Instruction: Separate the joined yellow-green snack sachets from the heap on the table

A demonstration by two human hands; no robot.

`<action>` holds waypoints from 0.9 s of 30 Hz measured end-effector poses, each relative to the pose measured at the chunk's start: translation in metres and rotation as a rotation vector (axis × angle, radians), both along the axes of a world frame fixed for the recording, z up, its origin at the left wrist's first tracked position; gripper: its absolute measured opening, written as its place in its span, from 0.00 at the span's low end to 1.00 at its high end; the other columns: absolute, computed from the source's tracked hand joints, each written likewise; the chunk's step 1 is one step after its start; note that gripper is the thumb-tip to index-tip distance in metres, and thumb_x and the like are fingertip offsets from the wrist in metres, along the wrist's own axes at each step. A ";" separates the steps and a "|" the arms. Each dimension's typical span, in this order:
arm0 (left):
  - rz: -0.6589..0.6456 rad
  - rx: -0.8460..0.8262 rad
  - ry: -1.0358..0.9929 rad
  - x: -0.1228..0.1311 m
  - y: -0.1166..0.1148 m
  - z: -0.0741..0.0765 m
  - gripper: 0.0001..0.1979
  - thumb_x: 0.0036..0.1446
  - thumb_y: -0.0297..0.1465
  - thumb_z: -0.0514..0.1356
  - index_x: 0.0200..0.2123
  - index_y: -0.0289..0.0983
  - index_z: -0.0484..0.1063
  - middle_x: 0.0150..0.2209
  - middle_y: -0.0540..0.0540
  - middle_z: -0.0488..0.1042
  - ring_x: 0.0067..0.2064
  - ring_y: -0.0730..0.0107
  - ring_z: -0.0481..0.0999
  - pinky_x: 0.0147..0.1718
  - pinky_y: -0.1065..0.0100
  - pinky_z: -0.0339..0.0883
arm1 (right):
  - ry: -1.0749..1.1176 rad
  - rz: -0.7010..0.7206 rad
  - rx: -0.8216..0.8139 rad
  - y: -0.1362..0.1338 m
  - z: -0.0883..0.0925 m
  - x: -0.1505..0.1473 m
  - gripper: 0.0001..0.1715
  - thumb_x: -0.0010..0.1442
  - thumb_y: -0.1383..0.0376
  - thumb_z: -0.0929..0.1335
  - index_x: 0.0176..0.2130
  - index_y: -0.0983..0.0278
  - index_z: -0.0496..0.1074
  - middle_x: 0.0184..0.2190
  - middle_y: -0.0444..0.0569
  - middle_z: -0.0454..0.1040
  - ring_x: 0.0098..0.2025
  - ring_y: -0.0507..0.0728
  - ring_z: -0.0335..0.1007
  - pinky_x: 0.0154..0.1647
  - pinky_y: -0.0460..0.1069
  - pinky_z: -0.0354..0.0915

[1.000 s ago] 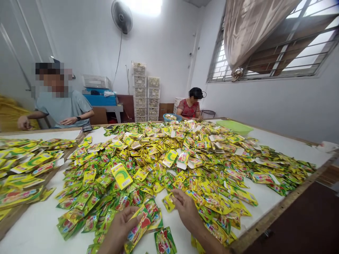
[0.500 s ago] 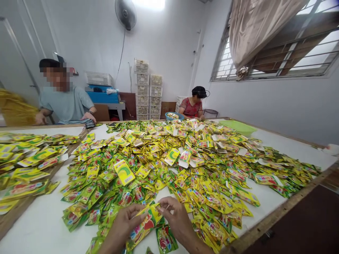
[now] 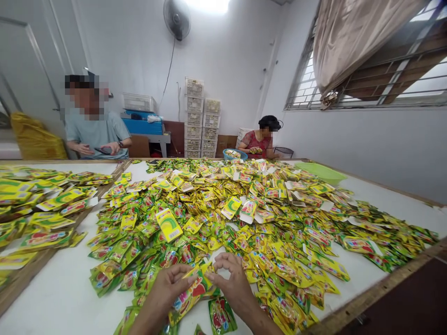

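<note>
My left hand (image 3: 166, 288) is closed around a stack of yellow-green packets (image 3: 190, 293) near the table's front edge. My right hand (image 3: 228, 279) pinches the top end of the same stack, its fingers curled against it. A small green packet with red fruit print (image 3: 220, 317) lies on the table just below my hands. A large heap of similar yellow and green packets (image 3: 251, 218) covers the white table (image 3: 59, 298) beyond my hands.
A second table at the left holds more packets (image 3: 42, 209). A person in a blue shirt (image 3: 96, 135) sits at the far left holding a phone; another person in red (image 3: 260, 139) sits at the far end by a blue basket (image 3: 233, 154). A green tray (image 3: 319, 171) stands far right.
My right hand came back from the heap with a small packet and joined my left hand on the stack. The person in blue picked up a phone.
</note>
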State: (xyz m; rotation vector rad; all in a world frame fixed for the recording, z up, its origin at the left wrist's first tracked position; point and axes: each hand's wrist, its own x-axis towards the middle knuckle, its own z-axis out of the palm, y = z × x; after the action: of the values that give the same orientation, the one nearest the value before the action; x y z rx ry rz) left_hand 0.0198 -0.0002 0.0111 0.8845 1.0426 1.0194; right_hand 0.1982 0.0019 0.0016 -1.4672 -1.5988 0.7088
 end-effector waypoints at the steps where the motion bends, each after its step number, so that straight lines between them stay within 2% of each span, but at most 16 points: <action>1: 0.012 -0.010 0.000 0.000 0.000 0.001 0.19 0.31 0.38 0.71 0.28 0.33 0.74 0.24 0.47 0.79 0.27 0.67 0.75 0.29 0.71 0.65 | -0.009 -0.007 -0.006 0.000 -0.001 -0.003 0.08 0.46 0.59 0.73 0.24 0.61 0.74 0.39 0.48 0.71 0.47 0.60 0.62 0.51 0.53 0.55; 3: 0.021 -0.020 -0.006 0.000 -0.001 0.004 0.19 0.31 0.37 0.71 0.28 0.33 0.74 0.25 0.46 0.79 0.27 0.67 0.75 0.29 0.71 0.65 | -0.011 0.017 -0.039 -0.001 -0.001 -0.008 0.08 0.48 0.59 0.71 0.23 0.61 0.75 0.41 0.49 0.70 0.50 0.62 0.59 0.53 0.55 0.53; 5: 0.010 -0.016 -0.012 -0.001 -0.001 0.005 0.19 0.31 0.37 0.71 0.28 0.33 0.75 0.24 0.47 0.78 0.27 0.68 0.75 0.29 0.71 0.65 | 0.018 0.101 -0.092 -0.003 0.003 -0.012 0.14 0.52 0.56 0.68 0.23 0.61 0.76 0.45 0.50 0.68 0.53 0.63 0.55 0.55 0.56 0.51; 9: -0.007 -0.006 0.036 -0.003 0.000 0.005 0.18 0.31 0.36 0.71 0.27 0.33 0.75 0.22 0.48 0.77 0.25 0.70 0.73 0.27 0.72 0.63 | 0.166 0.234 -0.214 -0.006 0.012 -0.014 0.24 0.59 0.49 0.60 0.31 0.61 0.77 0.52 0.49 0.65 0.61 0.62 0.45 0.58 0.57 0.48; 11: -0.015 0.000 0.045 -0.004 0.000 0.003 0.18 0.30 0.37 0.71 0.27 0.33 0.76 0.23 0.47 0.78 0.25 0.69 0.73 0.28 0.72 0.62 | 0.166 0.274 -0.243 -0.006 0.016 -0.015 0.25 0.58 0.48 0.61 0.31 0.62 0.77 0.54 0.49 0.64 0.63 0.62 0.40 0.60 0.58 0.45; 14: -0.026 -0.019 -0.004 -0.003 0.000 0.001 0.20 0.30 0.38 0.71 0.27 0.33 0.76 0.23 0.46 0.77 0.25 0.68 0.73 0.28 0.70 0.63 | 0.082 0.347 -0.245 -0.005 0.018 -0.019 0.21 0.51 0.49 0.67 0.26 0.63 0.78 0.60 0.49 0.56 0.63 0.64 0.36 0.61 0.59 0.40; 17: -0.021 -0.030 -0.051 -0.001 0.000 0.001 0.19 0.33 0.39 0.70 0.28 0.33 0.76 0.23 0.45 0.77 0.26 0.67 0.73 0.29 0.69 0.64 | 0.061 0.346 -0.213 -0.003 0.017 -0.023 0.17 0.47 0.51 0.71 0.27 0.62 0.78 0.61 0.50 0.56 0.63 0.66 0.37 0.61 0.62 0.39; 20: -0.074 0.006 -0.046 -0.001 0.000 0.002 0.20 0.37 0.43 0.67 0.29 0.33 0.76 0.25 0.44 0.77 0.29 0.64 0.73 0.32 0.66 0.65 | 0.076 0.274 -0.112 0.000 0.011 -0.025 0.16 0.50 0.53 0.70 0.23 0.62 0.78 0.58 0.51 0.60 0.61 0.67 0.45 0.58 0.67 0.43; 23: -0.119 0.081 0.069 -0.003 0.002 0.000 0.23 0.33 0.48 0.67 0.27 0.34 0.77 0.26 0.45 0.76 0.32 0.59 0.73 0.36 0.63 0.66 | 0.082 0.249 -0.063 0.007 0.002 -0.024 0.17 0.54 0.55 0.67 0.22 0.62 0.77 0.57 0.51 0.62 0.61 0.67 0.48 0.58 0.66 0.45; 25: -0.138 0.117 0.149 -0.005 0.003 -0.003 0.25 0.30 0.51 0.66 0.26 0.35 0.77 0.25 0.46 0.75 0.33 0.57 0.73 0.36 0.62 0.66 | 0.114 0.261 -0.096 0.012 -0.001 -0.023 0.16 0.55 0.54 0.66 0.30 0.60 0.79 0.55 0.51 0.64 0.62 0.65 0.47 0.58 0.63 0.49; 27: -0.157 0.129 0.175 -0.005 0.004 -0.007 0.26 0.30 0.52 0.66 0.25 0.35 0.77 0.25 0.46 0.75 0.33 0.57 0.72 0.36 0.61 0.66 | 0.201 0.281 -0.173 0.016 0.000 -0.023 0.21 0.57 0.52 0.63 0.44 0.58 0.75 0.54 0.51 0.65 0.61 0.63 0.50 0.56 0.58 0.55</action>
State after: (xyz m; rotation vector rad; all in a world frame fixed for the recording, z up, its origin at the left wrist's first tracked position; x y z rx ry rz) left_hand 0.0153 0.0039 0.0043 1.1597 1.0429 0.8961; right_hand 0.1749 0.0181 0.0012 -1.2558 -1.6342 1.1427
